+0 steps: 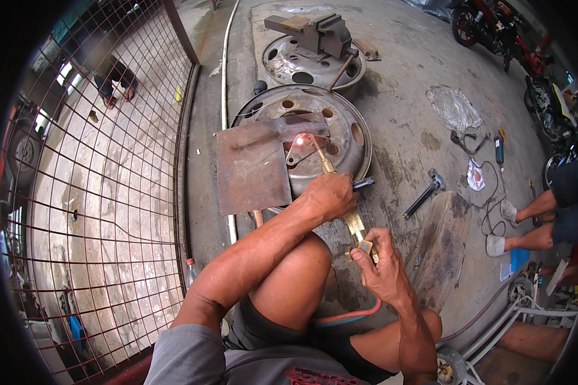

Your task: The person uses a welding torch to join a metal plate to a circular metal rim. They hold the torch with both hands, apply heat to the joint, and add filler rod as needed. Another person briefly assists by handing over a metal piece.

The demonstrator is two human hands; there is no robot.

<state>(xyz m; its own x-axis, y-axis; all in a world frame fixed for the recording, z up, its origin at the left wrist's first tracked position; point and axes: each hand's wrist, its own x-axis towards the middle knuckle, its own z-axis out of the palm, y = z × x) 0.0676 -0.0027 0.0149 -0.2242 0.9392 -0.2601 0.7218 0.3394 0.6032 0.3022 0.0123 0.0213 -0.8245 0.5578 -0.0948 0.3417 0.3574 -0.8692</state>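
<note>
My left hand [331,196] is closed around the neck of a brass gas torch [354,224]. My right hand [385,266] pinches the torch's rear end by its valve knobs. The torch nozzle points at a small metal bracket [293,158], where a bright orange-white spot glows. This bracket rests on an upturned steel wheel [356,157]. A flat rusty steel plate [253,170] overlaps the wheel's left side, beneath my left forearm. Beside my left hand a short dark rod [364,183] sticks out; its other end is hidden. Red and teal hoses [350,316] run below my right hand.
A bench vise [318,35] stands on another wheel beyond. Wire mesh fencing [122,160] lines the left, with a person behind it. On the right lie a hammer [424,192], a wooden board [440,250], and a corded tool [499,151] near another person's feet [501,244].
</note>
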